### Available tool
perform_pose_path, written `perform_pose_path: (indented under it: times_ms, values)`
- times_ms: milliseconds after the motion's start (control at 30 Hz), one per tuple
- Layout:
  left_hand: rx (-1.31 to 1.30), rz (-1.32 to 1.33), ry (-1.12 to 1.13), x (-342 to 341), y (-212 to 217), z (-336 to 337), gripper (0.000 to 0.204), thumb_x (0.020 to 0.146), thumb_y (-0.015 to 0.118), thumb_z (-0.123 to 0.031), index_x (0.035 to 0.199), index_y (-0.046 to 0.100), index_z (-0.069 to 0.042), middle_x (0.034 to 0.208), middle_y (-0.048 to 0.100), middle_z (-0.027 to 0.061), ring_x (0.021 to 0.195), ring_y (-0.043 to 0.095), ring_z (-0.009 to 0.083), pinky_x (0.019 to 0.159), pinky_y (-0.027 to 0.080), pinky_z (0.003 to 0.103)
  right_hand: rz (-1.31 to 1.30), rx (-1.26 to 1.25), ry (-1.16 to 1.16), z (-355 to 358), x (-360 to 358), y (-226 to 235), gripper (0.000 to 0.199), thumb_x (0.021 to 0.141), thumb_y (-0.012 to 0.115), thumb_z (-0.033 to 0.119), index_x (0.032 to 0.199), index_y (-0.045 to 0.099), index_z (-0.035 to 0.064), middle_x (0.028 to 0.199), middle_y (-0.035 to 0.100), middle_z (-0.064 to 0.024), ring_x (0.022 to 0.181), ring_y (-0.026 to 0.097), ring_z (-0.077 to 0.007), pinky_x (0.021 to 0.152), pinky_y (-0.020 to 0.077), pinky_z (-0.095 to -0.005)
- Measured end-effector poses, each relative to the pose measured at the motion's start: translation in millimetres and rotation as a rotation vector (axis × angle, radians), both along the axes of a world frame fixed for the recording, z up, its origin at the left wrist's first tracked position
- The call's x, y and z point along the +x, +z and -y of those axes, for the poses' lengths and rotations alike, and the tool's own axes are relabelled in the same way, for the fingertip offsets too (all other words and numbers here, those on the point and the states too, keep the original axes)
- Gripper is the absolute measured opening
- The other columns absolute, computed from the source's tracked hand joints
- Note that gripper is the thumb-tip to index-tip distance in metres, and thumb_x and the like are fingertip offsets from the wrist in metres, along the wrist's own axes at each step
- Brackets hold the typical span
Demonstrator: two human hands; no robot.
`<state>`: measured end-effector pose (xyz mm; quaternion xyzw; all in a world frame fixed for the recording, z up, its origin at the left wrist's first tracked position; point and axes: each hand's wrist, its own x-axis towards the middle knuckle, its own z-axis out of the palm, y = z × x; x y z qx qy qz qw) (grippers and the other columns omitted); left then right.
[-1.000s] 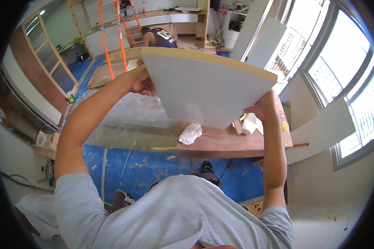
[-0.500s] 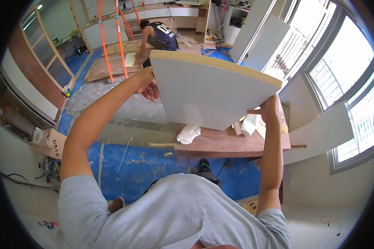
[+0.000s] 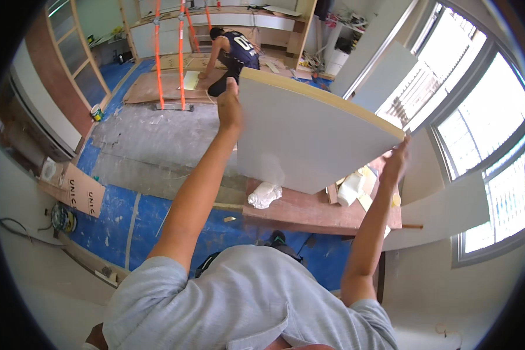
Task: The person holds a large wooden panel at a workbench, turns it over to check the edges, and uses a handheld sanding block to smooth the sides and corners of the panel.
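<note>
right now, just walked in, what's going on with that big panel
A person has the left hand at the left edge of a grey panel and the right hand by its upper right corner. The panel is raised on edge at a reddish-brown table; whether it rests there is hard to tell. A white bundle lies on the table. Farther back, a co-worker crouches near an orange ladder.
</note>
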<state>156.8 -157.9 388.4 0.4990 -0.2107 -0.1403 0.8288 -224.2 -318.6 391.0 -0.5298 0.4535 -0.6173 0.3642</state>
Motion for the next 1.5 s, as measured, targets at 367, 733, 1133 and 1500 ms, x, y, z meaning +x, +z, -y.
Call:
perform_pose_path:
  times_ms: [367,733,1133,1500]
  values:
    - [-0.004,0.08,-0.049,34,-2,21,0.047,0.11,0.049,-0.042,0.093,0.066,-0.002,0.089,0.064,0.0061,0.083,0.058,0.0146,0.079,0.048,0.033,-1.049,-0.963,0.225,-79,161,105,0.048,0.098,0.069,0.034,0.142,0.06,0.0173,0.109,0.068,-0.0077,0.106,0.067,-0.0294,0.095,0.0446,-0.0442]
    - [0.12,1.38,0.439,3,57,1,0.039,0.096,0.073,-0.024,0.132,0.07,-0.009,0.134,0.064,0.0183,0.103,0.068,0.0402,0.09,0.057,0.042,-0.941,-1.131,0.117,-36,185,85,0.044,0.09,0.075,0.037,0.132,0.068,0.0241,0.096,0.066,-0.0026,0.092,0.067,-0.0234,0.08,0.0461,-0.0414]
    - [-0.179,0.129,-0.351,36,47,22,0.034,0.106,0.059,-0.03,0.121,0.064,-0.001,0.104,0.065,0.004,0.096,0.058,0.012,0.081,0.046,0.028,-0.889,-1.086,0.085,-21,196,82,0.042,0.088,0.076,0.041,0.127,0.072,0.0269,0.097,0.069,-0.0005,0.094,0.068,-0.0221,0.083,0.046,-0.0403]
    - [0.061,0.477,0.172,22,42,50,0.033,0.106,0.053,-0.02,0.083,0.056,0.004,0.083,0.061,0.0093,0.071,0.051,0.0257,0.069,0.044,0.037,-0.879,-1.095,0.078,-26,195,81,0.04,0.089,0.076,0.041,0.125,0.073,0.024,0.096,0.07,0.0005,0.085,0.068,-0.0203,0.078,0.046,-0.0384]
